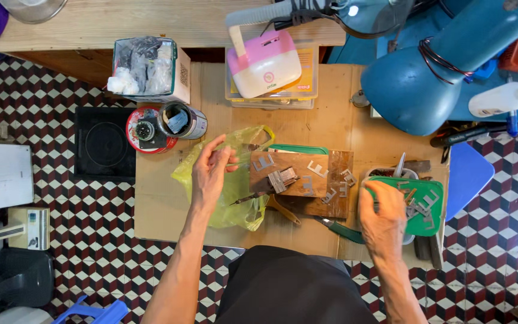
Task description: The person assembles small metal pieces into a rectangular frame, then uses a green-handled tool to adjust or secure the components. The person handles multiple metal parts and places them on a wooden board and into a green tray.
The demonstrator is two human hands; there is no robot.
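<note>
My left hand [211,171] hovers over a yellow-green plastic bag [229,180], its fingers pinched on a thin wire-like piece that is hard to make out. My right hand [382,219] rests on the edge of a green lid [427,207] that holds several small grey E-shaped metal plates. Between my hands lies a wooden block [298,174] on a larger board [337,186], with more metal plates [283,179] stacked and scattered on them.
Green-handled pliers [343,230] lie at the table's near edge. A red tin with a can [166,126] stands at the left, a pink-and-white device [265,63] on plastic boxes behind. A blue desk lamp [433,72] hangs over the right. A black box [104,144] sits on the floor.
</note>
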